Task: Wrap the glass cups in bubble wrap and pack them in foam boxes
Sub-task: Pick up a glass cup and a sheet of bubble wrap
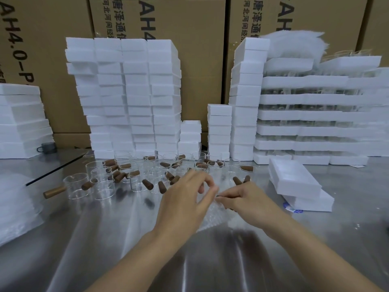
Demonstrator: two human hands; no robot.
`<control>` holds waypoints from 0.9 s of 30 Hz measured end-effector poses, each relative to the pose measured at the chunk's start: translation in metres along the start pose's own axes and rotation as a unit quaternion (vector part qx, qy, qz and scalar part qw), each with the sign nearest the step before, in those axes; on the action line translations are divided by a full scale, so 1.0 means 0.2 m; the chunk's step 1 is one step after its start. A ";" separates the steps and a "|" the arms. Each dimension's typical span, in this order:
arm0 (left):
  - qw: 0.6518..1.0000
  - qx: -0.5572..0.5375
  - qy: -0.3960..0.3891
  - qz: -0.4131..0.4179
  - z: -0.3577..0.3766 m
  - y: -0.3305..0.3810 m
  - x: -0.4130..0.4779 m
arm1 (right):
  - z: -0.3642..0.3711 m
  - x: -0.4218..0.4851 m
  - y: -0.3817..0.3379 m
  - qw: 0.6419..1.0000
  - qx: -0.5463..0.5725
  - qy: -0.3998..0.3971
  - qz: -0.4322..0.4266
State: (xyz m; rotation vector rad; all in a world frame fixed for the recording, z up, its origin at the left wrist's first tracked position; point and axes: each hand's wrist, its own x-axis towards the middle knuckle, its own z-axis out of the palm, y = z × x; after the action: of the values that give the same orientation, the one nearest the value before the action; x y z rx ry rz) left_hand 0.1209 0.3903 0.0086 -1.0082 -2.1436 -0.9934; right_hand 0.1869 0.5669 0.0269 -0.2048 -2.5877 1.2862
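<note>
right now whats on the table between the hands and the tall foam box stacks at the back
In the head view, a crowd of glass cups with brown handles stands between the left hand, the right hand and the foam box stacks.

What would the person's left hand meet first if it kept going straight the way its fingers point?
Probably the right hand: the left hand points right-forward over the bubble wrap; their fingertips nearly touch.

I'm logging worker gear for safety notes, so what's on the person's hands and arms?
Nothing shows: the left hand and right hand are bare, with no gloves, rings or watch in view. Both forearms are uncovered, with no sleeves visible up to the picture's lower edge.
</note>
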 end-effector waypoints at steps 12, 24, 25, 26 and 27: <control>0.983 -0.107 -0.005 0.151 0.02 0.17 -0.04 | -0.05 -0.06 -0.05 0.959 0.275 -0.067 -0.002; 0.882 -0.380 -0.050 -0.274 -0.17 -0.10 0.14 | -0.04 -0.07 -0.02 0.947 0.308 -0.089 0.018; 0.869 -0.402 -0.078 -0.279 -0.16 -0.10 0.14 | -0.03 -0.07 -0.02 0.945 0.312 -0.098 0.010; 0.855 -0.426 -0.093 -0.282 -0.16 -0.10 0.13 | -0.03 -0.08 -0.02 0.941 0.321 -0.105 0.006; 0.841 -0.451 -0.101 -0.282 -0.15 -0.10 0.13 | -0.03 -0.08 -0.02 0.936 0.333 -0.113 -0.001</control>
State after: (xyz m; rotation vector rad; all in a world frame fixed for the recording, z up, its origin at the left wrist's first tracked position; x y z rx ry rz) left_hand 0.0953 0.3683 0.0368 -0.8681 -2.1780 -2.4310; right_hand 0.2039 0.5649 0.0306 0.0787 -2.1378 2.1952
